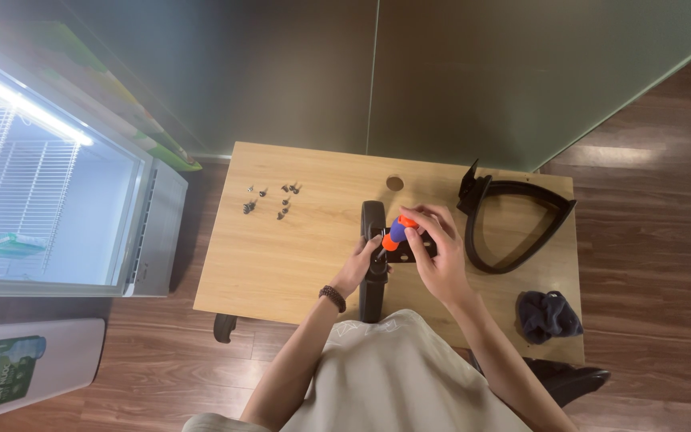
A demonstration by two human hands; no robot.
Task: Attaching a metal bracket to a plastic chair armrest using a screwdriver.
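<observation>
My right hand (437,254) grips a screwdriver (397,230) with an orange and blue handle, its tip pointing down at a long black part (372,282) lying on the wooden table (281,256). My left hand (359,266) steadies that black part beside the screwdriver tip, fingers closed on it. A small black bracket (409,253) sits under my right hand, partly hidden by it.
Several small screws (269,198) lie scattered at the table's far left. A black curved frame (513,224) rests at the right, a dark cloth (548,314) near the right front corner. A round hole (394,183) is in the tabletop. An open lit fridge (49,192) stands to the left.
</observation>
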